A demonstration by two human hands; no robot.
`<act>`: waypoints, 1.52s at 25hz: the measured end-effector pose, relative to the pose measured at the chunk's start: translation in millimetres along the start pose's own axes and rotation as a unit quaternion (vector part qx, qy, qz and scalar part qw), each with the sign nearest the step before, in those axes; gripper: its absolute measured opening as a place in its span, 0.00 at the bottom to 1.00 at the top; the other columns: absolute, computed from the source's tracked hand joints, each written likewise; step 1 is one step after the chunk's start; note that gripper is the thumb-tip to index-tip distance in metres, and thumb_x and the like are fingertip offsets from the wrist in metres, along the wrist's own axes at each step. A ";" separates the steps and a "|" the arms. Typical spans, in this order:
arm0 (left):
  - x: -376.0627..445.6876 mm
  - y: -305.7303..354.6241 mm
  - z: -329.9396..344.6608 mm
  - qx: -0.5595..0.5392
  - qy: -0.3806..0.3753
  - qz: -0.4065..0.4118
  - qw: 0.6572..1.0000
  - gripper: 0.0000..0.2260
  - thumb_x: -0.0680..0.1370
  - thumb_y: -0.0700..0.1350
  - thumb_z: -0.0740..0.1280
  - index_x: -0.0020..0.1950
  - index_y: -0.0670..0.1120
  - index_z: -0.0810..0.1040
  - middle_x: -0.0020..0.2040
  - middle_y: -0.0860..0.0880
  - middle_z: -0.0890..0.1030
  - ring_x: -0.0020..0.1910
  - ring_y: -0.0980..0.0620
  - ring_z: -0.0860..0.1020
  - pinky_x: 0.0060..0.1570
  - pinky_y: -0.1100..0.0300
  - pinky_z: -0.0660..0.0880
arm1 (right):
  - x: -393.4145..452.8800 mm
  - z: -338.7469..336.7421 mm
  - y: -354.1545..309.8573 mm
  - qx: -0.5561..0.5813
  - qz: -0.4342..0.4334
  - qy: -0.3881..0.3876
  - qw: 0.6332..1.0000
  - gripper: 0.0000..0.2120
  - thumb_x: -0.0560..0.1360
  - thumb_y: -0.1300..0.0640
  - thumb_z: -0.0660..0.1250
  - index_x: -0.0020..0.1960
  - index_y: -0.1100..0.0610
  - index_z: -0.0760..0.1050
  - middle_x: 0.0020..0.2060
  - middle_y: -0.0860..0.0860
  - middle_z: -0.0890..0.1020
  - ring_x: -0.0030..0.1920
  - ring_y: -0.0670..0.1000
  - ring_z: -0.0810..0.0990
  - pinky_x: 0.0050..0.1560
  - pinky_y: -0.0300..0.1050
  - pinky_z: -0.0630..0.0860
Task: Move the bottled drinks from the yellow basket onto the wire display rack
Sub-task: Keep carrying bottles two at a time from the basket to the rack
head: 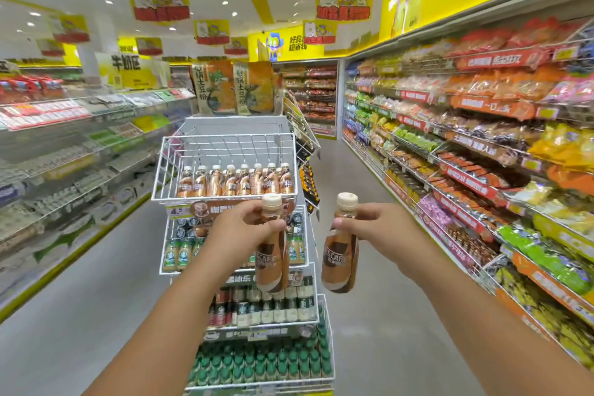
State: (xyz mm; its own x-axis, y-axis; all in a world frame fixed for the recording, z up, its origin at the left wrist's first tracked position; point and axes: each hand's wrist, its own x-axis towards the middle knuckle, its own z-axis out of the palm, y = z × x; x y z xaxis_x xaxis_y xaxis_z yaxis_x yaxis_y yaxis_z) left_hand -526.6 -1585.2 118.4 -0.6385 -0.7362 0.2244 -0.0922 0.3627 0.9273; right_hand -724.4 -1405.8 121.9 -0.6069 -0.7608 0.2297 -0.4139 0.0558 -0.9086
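Note:
A white wire display rack (225, 141) stands in the aisle ahead. Its top basket holds a row of several brown coffee bottles (236, 180) with cream caps along the front. My left hand (239, 228) grips the neck of one such bottle (271, 254), which hangs just in front of the top basket's lower edge. My right hand (376, 228) grips the neck of a second bottle (340, 257) to the right of the rack. Both bottles are upright. The yellow basket is not in view.
The rack's lower tiers (257, 305) are packed with other bottled drinks, green-capped ones (266, 363) at the bottom. Long snack shelves (482, 145) line the right wall, more shelving (64, 145) runs on the left. Grey floor (369, 315) lies on both sides of the rack.

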 end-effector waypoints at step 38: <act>526.9 -216.6 -20.5 -0.012 -0.045 -0.074 0.996 0.15 0.71 0.50 0.80 0.56 0.53 0.84 0.55 0.53 0.87 0.49 0.58 0.85 0.48 0.61 0.82 | 519.0 188.2 111.3 -0.082 0.112 0.018 0.990 0.08 0.75 0.50 0.77 0.43 0.54 0.84 0.36 0.45 0.87 0.36 0.43 0.84 0.37 0.35 0.76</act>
State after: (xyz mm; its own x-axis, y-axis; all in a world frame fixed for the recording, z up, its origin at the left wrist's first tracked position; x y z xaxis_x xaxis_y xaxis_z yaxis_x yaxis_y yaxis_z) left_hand -827.4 -2063.4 41.9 -0.6855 -0.7257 0.0585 -0.1728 0.2402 0.9552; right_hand -957.8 -1916.1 74.3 -0.7190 -0.6936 0.0441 -0.3683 0.3265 -0.8705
